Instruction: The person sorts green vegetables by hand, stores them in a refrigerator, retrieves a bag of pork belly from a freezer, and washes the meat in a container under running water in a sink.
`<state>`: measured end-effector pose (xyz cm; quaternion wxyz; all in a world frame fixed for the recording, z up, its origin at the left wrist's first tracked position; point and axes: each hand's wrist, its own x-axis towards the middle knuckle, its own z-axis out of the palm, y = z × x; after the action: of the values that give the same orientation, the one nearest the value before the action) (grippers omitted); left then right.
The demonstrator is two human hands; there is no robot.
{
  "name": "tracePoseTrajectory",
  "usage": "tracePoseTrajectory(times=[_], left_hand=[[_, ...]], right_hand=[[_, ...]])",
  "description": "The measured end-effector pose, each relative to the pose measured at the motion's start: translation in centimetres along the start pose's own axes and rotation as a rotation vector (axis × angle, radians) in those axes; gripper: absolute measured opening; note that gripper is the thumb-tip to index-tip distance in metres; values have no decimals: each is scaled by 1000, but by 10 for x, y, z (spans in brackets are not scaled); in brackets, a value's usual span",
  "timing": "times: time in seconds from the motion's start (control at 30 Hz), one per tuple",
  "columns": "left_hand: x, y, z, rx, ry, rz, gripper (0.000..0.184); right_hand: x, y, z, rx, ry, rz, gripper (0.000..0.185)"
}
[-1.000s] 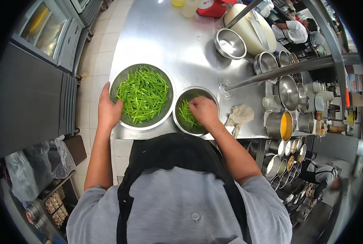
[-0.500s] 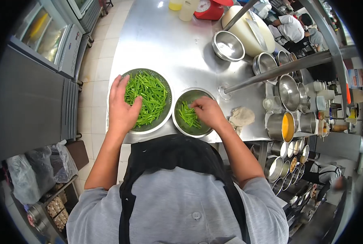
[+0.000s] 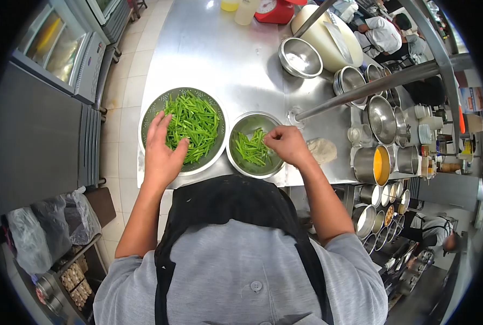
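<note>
A large metal colander (image 3: 223,116) stands near the table's front edge, heaped with cut green stalks (image 3: 195,122) that look like green beans or garlic shoots. My left hand (image 3: 163,151) is open over its left side, thumb and fingers spread against the stalks. Close by on the right is a smaller steel bowl (image 3: 244,120) with a small pile of the same stalks (image 3: 252,149) inside. My right hand (image 3: 289,144) is at this bowl's right rim, its fingertips pinched together above the inside edge. Whether anything is between those fingertips is hidden.
A crumpled cloth (image 3: 322,150) lies right of the bowl. A steel post (image 3: 360,95) slants across the table. Farther back are stacked bowls (image 3: 301,57), a cream tub (image 3: 328,40) and a red scale (image 3: 276,11). Pots (image 3: 368,165) line the right. Other people work at the far right.
My right hand has drawn back from inside the smaller bowl to its right rim, uncovering more stalks. My left hand has stayed nearly in place, and the view has shifted slightly.
</note>
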<state>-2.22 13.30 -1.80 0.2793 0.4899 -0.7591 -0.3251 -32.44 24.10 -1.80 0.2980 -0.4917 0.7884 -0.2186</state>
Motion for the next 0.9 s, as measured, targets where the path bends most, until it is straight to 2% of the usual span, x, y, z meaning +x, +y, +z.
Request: tracePoseTrajectory(times=[0.03,0.07,0.2,0.27,0.3,0.37,0.43,0.53,0.6,0.63,0.7,0.77,0.83,0.87,0.9], left_hand=[[-1,-2,1,9,-1,7,61],[-2,-1,0,9,2,10,61],[-3,-9,-6,-24,62,33,58],[1,-15,-14,-20,148,50,56],[2,-16,-19,-11,149,51,56],[3,-18,-25,-71,214,-9,55],[3,-23,-29,-30,215,7,54],[-2,-25,-32,-7,189,-8,55],[-7,-29,-28,-43,186,-7,56],[-8,-30,-26,-55,177,-3,56],[-10,-31,-21,-59,166,-29,57],[-10,-20,-14,-100,180,-22,52],[-9,-7,-10,-121,62,92,43],[-8,3,-3,-124,81,150,36],[-7,14,2,-121,81,151,36]], right_hand=[[-1,1,-5,154,-39,118,21],[-1,5,-7,190,-18,147,21],[-1,0,1,185,26,116,17],[0,5,17,-39,108,-183,15],[1,6,26,-31,106,-186,15],[5,6,43,-331,121,-369,16],[10,16,51,-396,64,-411,17],[13,20,49,-325,48,-371,16],[7,11,26,52,-6,-104,14],[3,8,15,45,2,-93,14],[-4,3,-5,672,-155,290,17],[-10,3,-12,786,-137,303,15],[-12,8,-15,1066,-210,356,12],[-14,7,-17,1068,-207,355,12],[-16,2,-18,1178,-223,331,11]])
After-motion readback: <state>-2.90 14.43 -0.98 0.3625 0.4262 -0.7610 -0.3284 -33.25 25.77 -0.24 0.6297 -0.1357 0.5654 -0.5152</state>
